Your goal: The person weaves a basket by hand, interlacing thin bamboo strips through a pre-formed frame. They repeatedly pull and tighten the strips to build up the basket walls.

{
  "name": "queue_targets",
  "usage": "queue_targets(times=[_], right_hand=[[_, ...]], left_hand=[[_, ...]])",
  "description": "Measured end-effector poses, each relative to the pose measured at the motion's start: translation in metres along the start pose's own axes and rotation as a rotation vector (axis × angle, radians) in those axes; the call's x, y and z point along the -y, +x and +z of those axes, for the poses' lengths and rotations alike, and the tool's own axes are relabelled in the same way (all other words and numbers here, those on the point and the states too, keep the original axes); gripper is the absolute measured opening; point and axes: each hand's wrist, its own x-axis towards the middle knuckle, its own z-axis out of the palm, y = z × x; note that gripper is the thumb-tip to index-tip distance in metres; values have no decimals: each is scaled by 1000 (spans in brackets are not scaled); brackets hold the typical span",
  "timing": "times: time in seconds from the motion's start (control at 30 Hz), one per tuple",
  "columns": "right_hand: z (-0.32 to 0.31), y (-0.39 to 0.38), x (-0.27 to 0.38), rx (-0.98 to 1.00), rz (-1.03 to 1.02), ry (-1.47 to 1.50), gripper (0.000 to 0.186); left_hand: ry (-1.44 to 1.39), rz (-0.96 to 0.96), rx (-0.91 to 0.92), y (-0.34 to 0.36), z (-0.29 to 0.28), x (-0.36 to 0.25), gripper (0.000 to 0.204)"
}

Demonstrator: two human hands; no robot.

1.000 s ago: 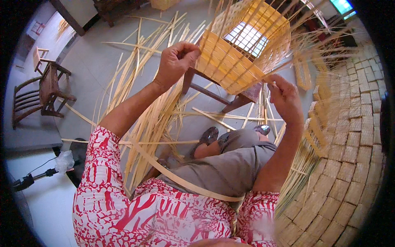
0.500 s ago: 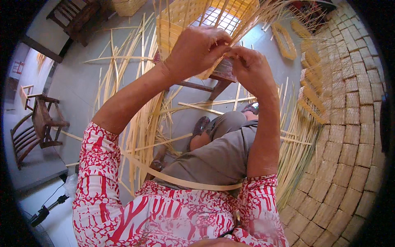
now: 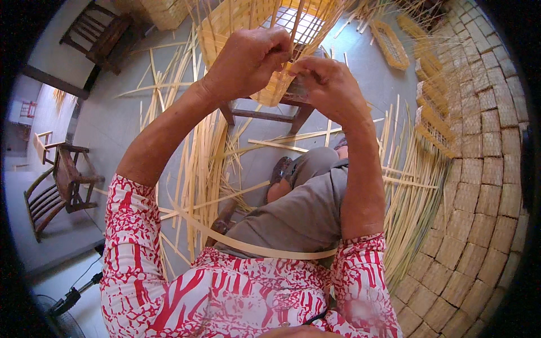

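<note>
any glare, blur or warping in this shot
Head view: rows on the woven surface at right curve toward a black rim; head view, top: a washed-out bright patch shows within the basket's outline; head view, low right: a hazy smudge softens the patterned shirt.

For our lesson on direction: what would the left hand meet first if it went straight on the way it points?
Probably the woven basket, at its upright strips beyond the left hand; depth is unclear, they may already touch.

1. Yellow woven-strip basket: ridged weave, faintly glossy.
2. Long pale flat wood-like strips: smooth, matt.
3. Grey trousers: matt, creased cloth.
4. Dark brown slat-backed chair: wood, dull sheen.
</note>
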Motion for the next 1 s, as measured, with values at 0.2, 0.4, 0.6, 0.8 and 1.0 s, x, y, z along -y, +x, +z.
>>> queue_targets(times=[0.2, 0.4, 0.6, 0.8, 1.0], right_hand=[[1, -6, 2, 13, 14, -43, 15], [2, -12, 10, -16, -95, -230, 15], [5, -14, 3, -107, -261, -272, 12], [4, -12, -4, -130, -313, -390, 32], [11, -12, -8, -96, -380, -411, 40]], left_hand=[[9, 79, 23, -2, 3, 10, 2], [250, 194, 249, -1, 0, 24, 6], [170, 205, 254, -8, -4, 22, 7], [73, 159, 297, -24, -15, 12, 12], [-39, 119, 380, -38, -22, 6, 11]])
